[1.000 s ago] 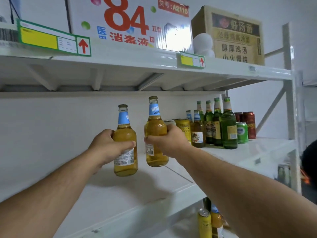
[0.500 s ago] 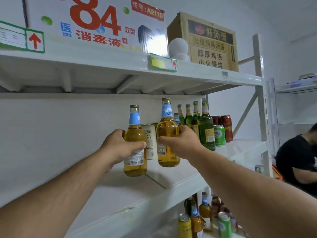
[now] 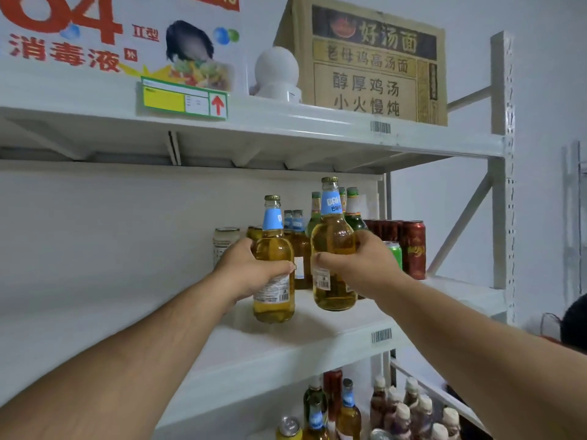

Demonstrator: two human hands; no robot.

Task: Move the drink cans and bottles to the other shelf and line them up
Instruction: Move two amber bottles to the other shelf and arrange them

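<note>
My left hand (image 3: 251,269) grips an amber bottle with a blue neck label (image 3: 273,249), held upright just above the white middle shelf (image 3: 286,350). My right hand (image 3: 355,265) grips a second amber bottle of the same kind (image 3: 333,236), a little higher and to the right. Behind both stand a row of lined-up drinks: a pale can (image 3: 225,242), small amber bottles (image 3: 298,242), green bottles (image 3: 354,214), a green can (image 3: 395,252) and dark red cans (image 3: 413,246).
The lower shelf holds several more bottles and cans (image 3: 374,408). Above, the top shelf (image 3: 286,122) carries a white carton (image 3: 120,36), a white round object (image 3: 277,71) and a brown carton (image 3: 374,61). A person's dark head (image 3: 575,319) shows at the right edge.
Both hands have carried their bottles to the right along the middle shelf, closer to the row of drinks. The view has swung right with them.
</note>
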